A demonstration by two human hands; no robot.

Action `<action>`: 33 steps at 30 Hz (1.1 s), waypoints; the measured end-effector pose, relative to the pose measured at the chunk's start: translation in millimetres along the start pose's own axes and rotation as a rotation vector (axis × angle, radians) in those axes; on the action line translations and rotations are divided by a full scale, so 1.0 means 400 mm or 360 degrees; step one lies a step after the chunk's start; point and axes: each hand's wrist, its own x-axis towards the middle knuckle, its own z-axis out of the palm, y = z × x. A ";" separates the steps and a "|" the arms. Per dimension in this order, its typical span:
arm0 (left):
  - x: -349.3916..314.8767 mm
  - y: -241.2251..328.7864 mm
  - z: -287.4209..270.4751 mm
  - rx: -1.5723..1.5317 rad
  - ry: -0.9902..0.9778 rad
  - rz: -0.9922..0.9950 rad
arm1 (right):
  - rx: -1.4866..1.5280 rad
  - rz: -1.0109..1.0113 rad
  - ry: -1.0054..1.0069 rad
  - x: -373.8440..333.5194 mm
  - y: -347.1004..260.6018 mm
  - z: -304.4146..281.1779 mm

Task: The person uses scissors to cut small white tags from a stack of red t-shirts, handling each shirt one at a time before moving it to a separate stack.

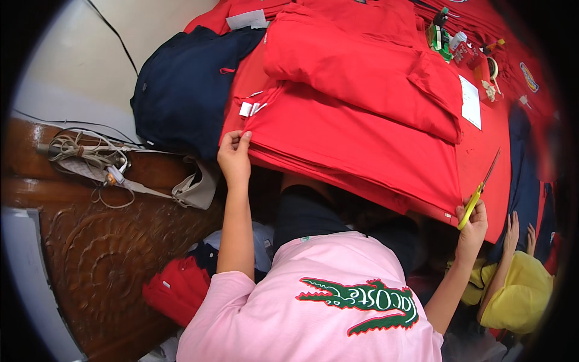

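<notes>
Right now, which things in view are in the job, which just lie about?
In use, apparently:
red fabric, left hand at its edge
yellow-handled scissors, in the right hand

Probably just lying about:
coiled cord
tape roll
white sheet

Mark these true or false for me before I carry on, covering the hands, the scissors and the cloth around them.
1. The right hand holds yellow-handled scissors. True.
2. The left hand also holds scissors. False: it is at the near left corner of the red cloth.
3. A navy garment lies left of the red cloth. True.
4. The scissors point toward the left hand. False: they point away from it, up and to the right.
</notes>
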 end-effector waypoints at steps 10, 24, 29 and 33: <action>-0.014 0.042 -0.011 -0.1444 -0.0302 -0.0625 | -0.1224 -0.0360 0.0006 0.019 -0.043 0.124; -0.007 0.122 0.023 -0.1731 -0.0549 -0.0538 | -0.1055 -0.1155 -0.1129 0.110 -0.113 0.762; 0.000 0.114 0.025 -0.1745 -0.0516 -0.0559 | -0.0888 -0.1037 -0.1219 0.120 -0.103 0.785; 0.003 0.113 0.028 -0.1722 -0.0556 -0.0561 | -0.0860 -0.1060 -0.1284 0.136 -0.106 0.785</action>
